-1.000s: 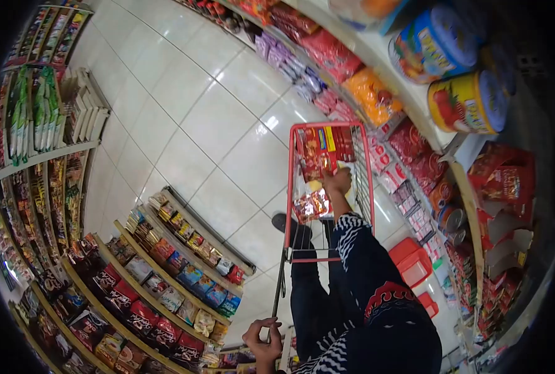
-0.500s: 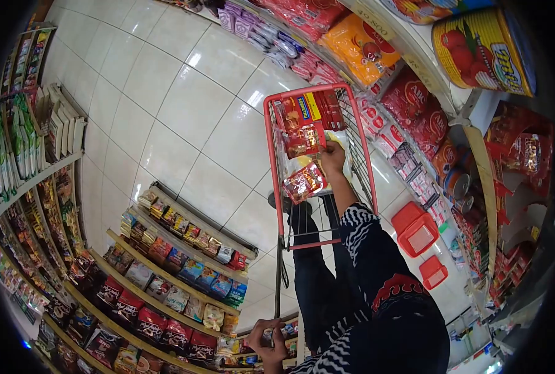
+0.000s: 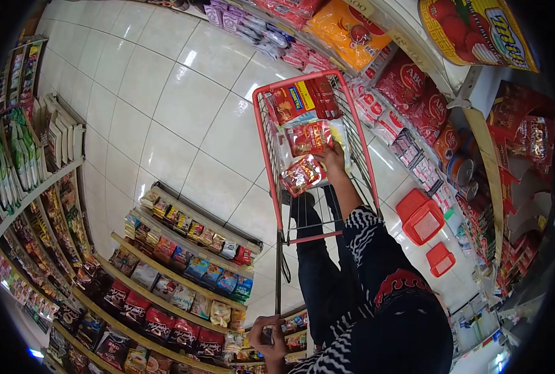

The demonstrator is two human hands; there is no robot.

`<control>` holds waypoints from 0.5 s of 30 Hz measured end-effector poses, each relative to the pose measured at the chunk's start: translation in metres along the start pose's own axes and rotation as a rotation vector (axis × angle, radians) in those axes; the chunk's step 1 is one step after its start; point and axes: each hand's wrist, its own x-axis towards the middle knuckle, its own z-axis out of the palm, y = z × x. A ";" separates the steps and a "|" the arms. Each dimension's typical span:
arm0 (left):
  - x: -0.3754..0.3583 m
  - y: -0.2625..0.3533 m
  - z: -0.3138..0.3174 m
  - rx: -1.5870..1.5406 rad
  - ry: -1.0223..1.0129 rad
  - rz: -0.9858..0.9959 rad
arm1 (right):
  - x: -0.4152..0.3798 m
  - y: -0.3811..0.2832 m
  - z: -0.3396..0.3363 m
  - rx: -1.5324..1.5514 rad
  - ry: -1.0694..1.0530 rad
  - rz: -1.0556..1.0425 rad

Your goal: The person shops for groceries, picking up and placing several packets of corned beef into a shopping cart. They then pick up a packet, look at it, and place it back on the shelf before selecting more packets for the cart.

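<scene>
My right hand (image 3: 332,158) reaches into a red-rimmed wire shopping basket cart (image 3: 266,144). Its fingers are closed on the right edge of a red snack packet (image 3: 306,138). Just below that packet lies another red packet (image 3: 302,175), near my wrist. Larger red packets with a blue and yellow label (image 3: 299,101) fill the far end of the cart. My left hand (image 3: 267,338) is low in the view, its fingers curled at the lower end of the cart's long dark pull handle (image 3: 278,274).
Shelves of coffee and other packets (image 3: 159,321) stand at the lower left. On the right, a shelf carries red pouches (image 3: 408,87) and a large yellow can (image 3: 477,31). Red plastic baskets (image 3: 419,217) sit by its foot. White floor tiles (image 3: 184,106) stretch ahead.
The view has shifted slightly, so the cart sits a little further left and higher. My right hand stays on the red packet, which has tilted slightly; my left hand has hardly moved.
</scene>
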 end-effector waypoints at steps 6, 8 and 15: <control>-0.002 -0.006 -0.001 0.009 0.016 0.002 | -0.005 -0.016 0.002 0.379 0.344 0.152; -0.001 -0.006 0.000 0.009 0.022 0.005 | -0.006 -0.021 0.001 0.472 0.290 0.181; -0.005 -0.014 -0.002 0.010 0.038 0.013 | -0.019 -0.001 0.005 0.719 0.377 0.216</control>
